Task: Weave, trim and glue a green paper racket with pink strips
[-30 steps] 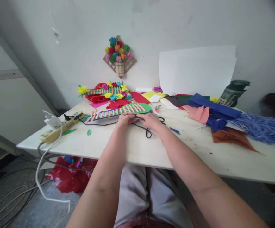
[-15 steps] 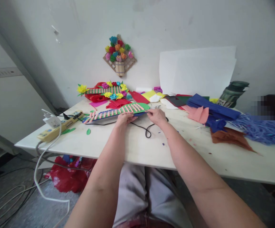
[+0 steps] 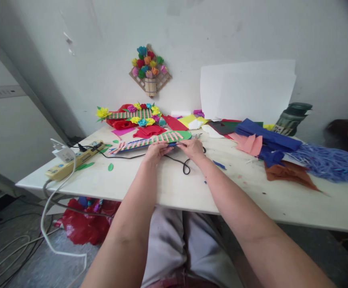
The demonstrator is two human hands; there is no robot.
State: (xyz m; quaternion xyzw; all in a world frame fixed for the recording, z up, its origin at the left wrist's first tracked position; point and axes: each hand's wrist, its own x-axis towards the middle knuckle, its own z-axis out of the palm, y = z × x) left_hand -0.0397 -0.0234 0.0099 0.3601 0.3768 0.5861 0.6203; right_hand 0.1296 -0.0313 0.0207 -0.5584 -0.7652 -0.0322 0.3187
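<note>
A long woven paper piece (image 3: 152, 141), green with pink strips and a blue underside, lies on the white table (image 3: 174, 184) ahead of me. My left hand (image 3: 155, 152) grips its near edge, fingers curled over it. My right hand (image 3: 192, 148) pinches the same edge a little further right, close beside the left hand. A black cord (image 3: 183, 164) loops on the table just under my right hand.
A yellow power strip (image 3: 71, 162) with white cables sits at the left edge. Flower crafts (image 3: 131, 115) and red paper lie behind. Blue, pink and brown paper sheets (image 3: 270, 142), blue shreds (image 3: 330, 162) and a dark jar (image 3: 290, 118) fill the right. Another person's head shows far right.
My right hand went out to the right along the woven piece's edge, then came back close to my left hand. The woven piece has settled flatter on the table.
</note>
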